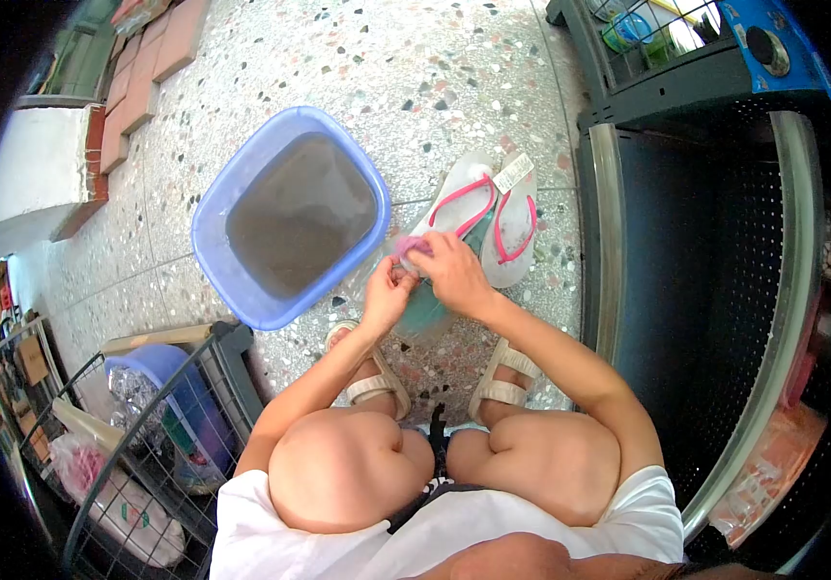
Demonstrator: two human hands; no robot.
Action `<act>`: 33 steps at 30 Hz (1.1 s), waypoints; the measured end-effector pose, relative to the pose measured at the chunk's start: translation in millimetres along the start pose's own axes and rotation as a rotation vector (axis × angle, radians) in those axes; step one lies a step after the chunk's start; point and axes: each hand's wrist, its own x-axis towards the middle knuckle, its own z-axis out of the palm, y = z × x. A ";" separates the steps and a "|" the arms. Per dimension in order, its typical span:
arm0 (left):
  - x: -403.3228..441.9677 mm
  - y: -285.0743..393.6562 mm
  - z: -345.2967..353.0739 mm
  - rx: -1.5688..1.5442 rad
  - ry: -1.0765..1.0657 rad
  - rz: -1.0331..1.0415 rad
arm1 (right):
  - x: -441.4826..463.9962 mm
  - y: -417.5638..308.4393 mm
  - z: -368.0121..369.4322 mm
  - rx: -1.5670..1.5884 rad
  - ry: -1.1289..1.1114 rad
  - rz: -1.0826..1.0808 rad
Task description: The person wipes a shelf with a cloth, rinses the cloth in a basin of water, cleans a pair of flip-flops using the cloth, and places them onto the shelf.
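My right hand is closed round a small bunched pink item whose kind I cannot make out. Close beside it, my left hand has its fingertips pinched together; what they hold is hidden. Below both hands is a blurred, see-through greenish sheet or bag near the floor. Just beyond my right hand lie two white flip-flops with pink straps, side by side. A white paper label rests across their upper ends.
A blue basin of murky grey water stands to the left on the speckled floor. A black wire basket with a blue tub and bags is lower left. Dark shelving runs along the right; my sandals are below my hands.
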 end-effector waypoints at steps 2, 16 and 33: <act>0.8 -4.0 0.7 -0.061 -0.018 -0.029 | -0.5 6.5 2.1 -0.021 0.009 0.082; 6.8 1.3 1.9 -0.301 -0.013 -0.231 | -51.9 -4.3 -11.8 -0.062 -0.064 -0.031; 1.7 -3.4 10.0 -0.234 -0.002 -0.207 | -63.2 17.9 -17.1 -0.169 -0.036 0.181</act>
